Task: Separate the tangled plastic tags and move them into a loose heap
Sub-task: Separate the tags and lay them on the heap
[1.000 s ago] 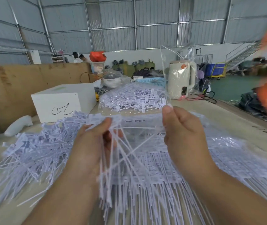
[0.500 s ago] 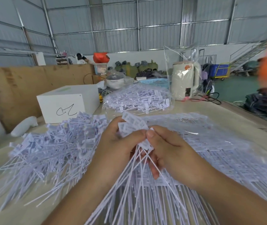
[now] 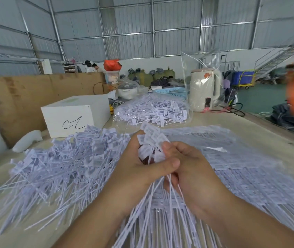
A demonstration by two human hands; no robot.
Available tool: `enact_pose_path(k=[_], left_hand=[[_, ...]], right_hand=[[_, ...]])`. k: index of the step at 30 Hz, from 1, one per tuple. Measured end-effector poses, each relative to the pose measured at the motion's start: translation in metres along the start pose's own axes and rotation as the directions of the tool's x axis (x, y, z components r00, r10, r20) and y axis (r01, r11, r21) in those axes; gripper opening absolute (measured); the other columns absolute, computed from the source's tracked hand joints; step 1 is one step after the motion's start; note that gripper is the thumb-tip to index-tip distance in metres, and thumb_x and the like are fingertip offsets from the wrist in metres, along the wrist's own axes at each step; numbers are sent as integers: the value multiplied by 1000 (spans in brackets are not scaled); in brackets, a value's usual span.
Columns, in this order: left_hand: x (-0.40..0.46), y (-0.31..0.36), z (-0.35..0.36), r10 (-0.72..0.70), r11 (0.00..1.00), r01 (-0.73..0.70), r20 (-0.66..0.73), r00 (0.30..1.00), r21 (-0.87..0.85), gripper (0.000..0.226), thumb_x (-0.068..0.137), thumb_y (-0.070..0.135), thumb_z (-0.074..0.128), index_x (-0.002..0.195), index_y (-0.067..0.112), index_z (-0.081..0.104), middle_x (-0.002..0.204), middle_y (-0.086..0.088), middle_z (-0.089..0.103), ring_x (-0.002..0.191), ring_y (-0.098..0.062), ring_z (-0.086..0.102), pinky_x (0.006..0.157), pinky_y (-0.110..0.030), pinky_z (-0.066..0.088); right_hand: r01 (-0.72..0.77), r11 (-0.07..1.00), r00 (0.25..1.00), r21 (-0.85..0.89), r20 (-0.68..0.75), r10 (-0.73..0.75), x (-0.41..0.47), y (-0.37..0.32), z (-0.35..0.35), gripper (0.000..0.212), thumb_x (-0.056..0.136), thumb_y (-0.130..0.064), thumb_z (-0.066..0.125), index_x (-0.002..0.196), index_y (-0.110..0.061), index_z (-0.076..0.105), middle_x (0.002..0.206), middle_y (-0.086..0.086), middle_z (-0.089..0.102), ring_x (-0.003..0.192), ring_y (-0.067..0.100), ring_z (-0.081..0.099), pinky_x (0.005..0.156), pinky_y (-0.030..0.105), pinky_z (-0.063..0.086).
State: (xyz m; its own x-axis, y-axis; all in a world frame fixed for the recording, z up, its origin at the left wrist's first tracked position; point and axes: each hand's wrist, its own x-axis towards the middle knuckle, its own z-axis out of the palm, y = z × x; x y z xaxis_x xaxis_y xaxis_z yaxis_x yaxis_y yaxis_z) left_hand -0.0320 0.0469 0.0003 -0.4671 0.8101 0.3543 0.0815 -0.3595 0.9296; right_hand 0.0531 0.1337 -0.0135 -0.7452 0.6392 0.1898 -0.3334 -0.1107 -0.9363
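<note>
A bunch of white plastic tags (image 3: 151, 138) is clamped between both hands at the middle of the table, label heads up, thin tails fanning down toward me. My left hand (image 3: 139, 165) wraps the bunch from the left, and my right hand (image 3: 189, 169) grips it from the right with the thumb across the front. A loose heap of separated tags (image 3: 58, 163) spreads over the table to the left. Flat sheets of joined tags (image 3: 241, 169) lie to the right and under my forearms.
A white box (image 3: 74, 117) with a black scribble stands at the back left. Behind the hands lies a clear bag of tags (image 3: 151, 111), then a cream kettle (image 3: 205, 90) in plastic and a blue basket (image 3: 171, 92). A cardboard wall (image 3: 17, 97) closes the left side.
A second ago my hands were apart, holding a spread strip of tags; they have come together and gathered the tags into one tight bunch, held slightly lower.
</note>
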Motion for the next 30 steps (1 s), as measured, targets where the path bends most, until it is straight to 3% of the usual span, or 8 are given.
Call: enact_pose_path(k=[3, 7, 10, 13, 21, 24, 26, 30], left_hand=[[0, -2, 0, -39, 998, 40, -7, 999, 56, 75, 58, -3, 76, 124, 19, 50, 99, -19, 70, 80, -24, 70, 67, -40, 58], [3, -6, 3, -153, 982, 171, -181, 971, 84, 106, 47, 5, 80, 135, 39, 34, 111, -6, 68, 85, -11, 72, 63, -24, 58], [2, -9, 6, -191, 967, 215, -171, 967, 134, 84, 50, 17, 82, 127, 26, 52, 105, -8, 72, 89, -18, 73, 78, -34, 58], [-3, -10, 10, -233, 947, 243, -74, 970, 212, 49, 55, 21, 78, 103, 19, 68, 89, -7, 74, 74, -15, 69, 68, -30, 55], [-7, -17, 17, -234, 918, 227, -18, 972, 327, 24, 89, -4, 54, 98, 16, 62, 67, -9, 66, 54, -21, 61, 52, -32, 55], [-6, -12, 11, -186, 911, 187, -38, 982, 367, 28, 80, -2, 51, 79, 23, 65, 54, -7, 61, 44, -19, 54, 43, -26, 47], [-5, -9, 4, -123, 895, 144, -78, 989, 423, 31, 79, 6, 53, 70, 32, 66, 48, 1, 57, 40, -14, 50, 41, -22, 40], [1, -6, -16, -1, 866, 129, -255, 967, 483, 33, 93, 9, 50, 90, 40, 63, 45, 11, 47, 38, -8, 39, 38, -22, 31]], right_hand=[[-10, 995, 1000, 103, -14, 11, 2, -1, -2, 19, 94, -24, 59, 85, -10, 68, 69, 8, 69, 48, 13, 60, 42, 22, 44], [17, 998, 997, 54, -76, -13, 5, 3, -5, 20, 95, -29, 60, 90, -12, 69, 90, 18, 73, 73, 27, 65, 65, 35, 49], [85, 991, 991, 100, -112, -74, 4, 2, -4, 19, 97, -25, 57, 95, -9, 68, 85, 12, 75, 67, 21, 70, 55, 28, 53], [112, 988, 982, 103, -161, -95, 3, 1, -4, 20, 98, -27, 55, 89, -13, 66, 71, 7, 71, 55, 18, 65, 47, 27, 50], [-23, 998, 998, 65, -49, 26, 4, 0, -6, 21, 100, -36, 50, 99, -16, 57, 62, 11, 56, 32, 20, 45, 40, 26, 40], [28, 1000, 998, -5, -53, -28, 6, 1, -5, 21, 98, -36, 54, 99, -17, 61, 72, 10, 66, 48, 19, 58, 43, 28, 44], [45, 997, 995, -57, -91, -50, 11, 0, -8, 20, 96, -36, 54, 95, -19, 65, 81, 5, 73, 70, 19, 67, 62, 32, 52], [60, 959, 996, -278, -46, -75, 16, -3, -17, 27, 99, -31, 49, 82, -26, 69, 84, -2, 74, 79, 11, 65, 80, 34, 52]])
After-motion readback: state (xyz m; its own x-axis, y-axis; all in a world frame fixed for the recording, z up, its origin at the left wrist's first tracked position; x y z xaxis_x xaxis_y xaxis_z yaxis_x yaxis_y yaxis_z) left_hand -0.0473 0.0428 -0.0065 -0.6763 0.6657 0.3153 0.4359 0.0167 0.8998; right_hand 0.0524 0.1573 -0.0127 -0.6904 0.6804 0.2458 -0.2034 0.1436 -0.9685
